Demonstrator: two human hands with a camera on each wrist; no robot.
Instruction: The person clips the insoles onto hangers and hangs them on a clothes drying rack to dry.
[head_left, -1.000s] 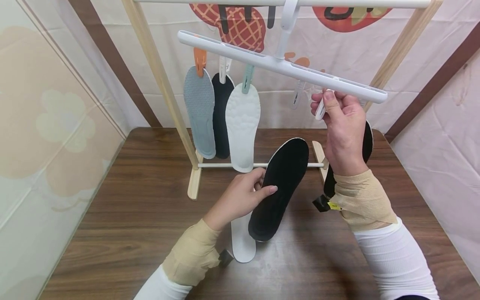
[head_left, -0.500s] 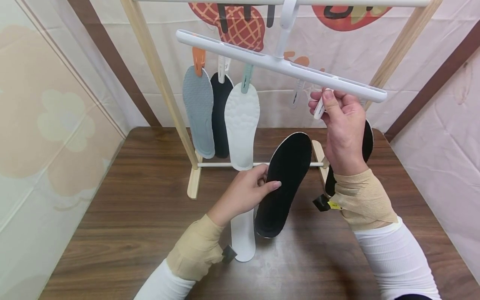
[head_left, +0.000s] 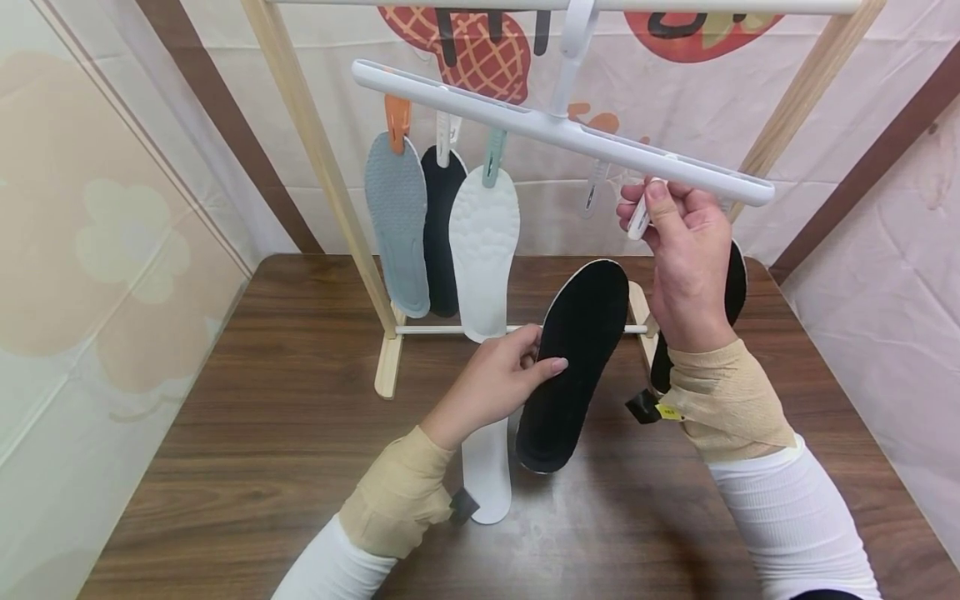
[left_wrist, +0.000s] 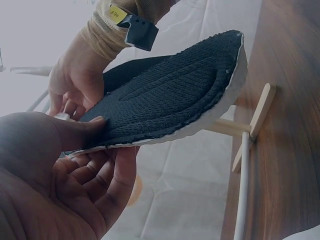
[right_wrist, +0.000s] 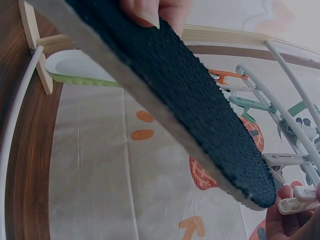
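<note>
A black insole with a pale edge is pinched between the thumb and fingers of my left hand, toe end up and tilted right. Its dark textured face fills much of the left wrist view. My right hand grips a white clip under the right half of the white hanger. In the right wrist view the insole's tip is close to this clip. I cannot tell whether they touch.
Grey, black and white insoles hang from clips at the hanger's left. Another black insole shows behind my right wrist. A white insole lies on the wooden table. A wooden rack stands around the hanger.
My left hand has carried the black insole up and to the right, nearer my right hand. The right hand keeps its grip on the clip, nearly still.
</note>
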